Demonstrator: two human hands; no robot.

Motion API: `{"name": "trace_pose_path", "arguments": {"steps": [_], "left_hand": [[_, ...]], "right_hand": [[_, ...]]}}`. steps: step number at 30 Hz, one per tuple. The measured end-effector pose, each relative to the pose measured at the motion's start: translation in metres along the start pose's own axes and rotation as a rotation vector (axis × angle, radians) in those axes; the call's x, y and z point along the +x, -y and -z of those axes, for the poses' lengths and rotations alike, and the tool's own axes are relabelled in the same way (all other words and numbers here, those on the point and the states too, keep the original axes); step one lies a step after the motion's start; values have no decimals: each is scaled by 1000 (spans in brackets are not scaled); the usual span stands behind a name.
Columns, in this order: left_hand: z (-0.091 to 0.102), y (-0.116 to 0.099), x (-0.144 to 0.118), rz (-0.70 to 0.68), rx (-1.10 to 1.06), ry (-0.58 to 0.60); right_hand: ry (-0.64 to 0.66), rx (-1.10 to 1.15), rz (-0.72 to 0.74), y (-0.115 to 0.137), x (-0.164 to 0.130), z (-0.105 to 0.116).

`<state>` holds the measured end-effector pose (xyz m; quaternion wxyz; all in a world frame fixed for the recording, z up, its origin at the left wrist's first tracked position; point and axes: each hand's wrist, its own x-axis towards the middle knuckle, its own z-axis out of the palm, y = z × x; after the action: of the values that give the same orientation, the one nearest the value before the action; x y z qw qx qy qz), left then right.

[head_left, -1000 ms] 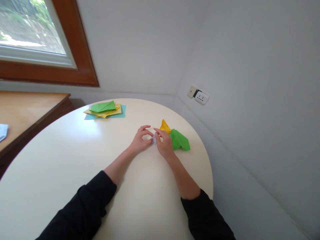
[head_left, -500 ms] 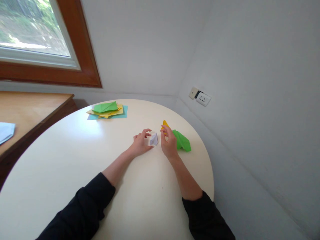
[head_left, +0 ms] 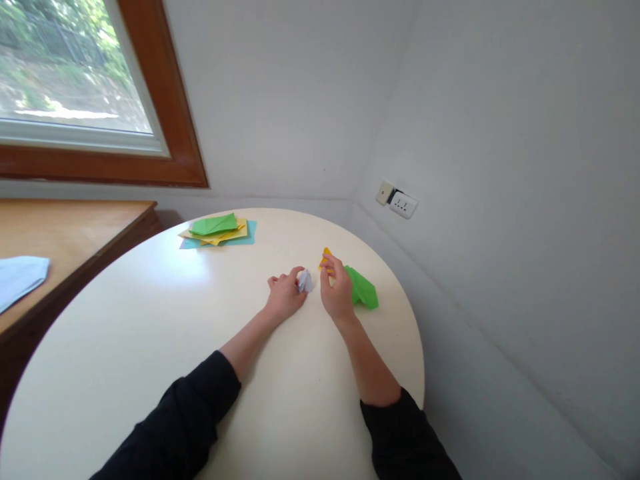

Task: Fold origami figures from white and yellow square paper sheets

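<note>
My left hand [head_left: 286, 295] rests on the round white table, its thumb and fingers closed on the sides of a small folded white paper piece [head_left: 305, 281]. Just to the right, my right hand [head_left: 336, 291] hovers with loosely curled fingers, and nothing shows between them. Behind its fingertips is a small yellow folded paper [head_left: 326, 252], partly hidden; whether the fingers touch it I cannot tell. A green folded paper [head_left: 364, 290] lies on the table beyond the right hand, its left part covered by that hand.
A stack of folded papers [head_left: 215, 227], green on top of yellow and blue, lies at the table's far left. The white table [head_left: 150, 347] has a rounded edge near the wall. On a wooden desk [head_left: 80, 217] at the left is a pale blue folded sheet [head_left: 20, 277].
My left hand's fingers have closed in on the white folded paper from either side. My right hand has stayed almost in place. The view has shifted slightly.
</note>
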<state>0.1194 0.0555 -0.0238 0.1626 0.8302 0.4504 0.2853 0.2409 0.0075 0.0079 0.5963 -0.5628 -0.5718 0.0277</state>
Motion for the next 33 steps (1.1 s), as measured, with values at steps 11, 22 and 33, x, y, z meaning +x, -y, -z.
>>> {"name": "trace_pose_path", "arguments": {"steps": [11,22,33], "left_hand": [[-17,-26,11,163,190,-172],[61,35,-46,56,503,-55],[139,100,-133,-149,554,333]], "right_hand": [[-52,12,-7,-5,1,4],[-13,-109,224,16,-18,-9],[976,-463,242,48,-62,-36]]}}
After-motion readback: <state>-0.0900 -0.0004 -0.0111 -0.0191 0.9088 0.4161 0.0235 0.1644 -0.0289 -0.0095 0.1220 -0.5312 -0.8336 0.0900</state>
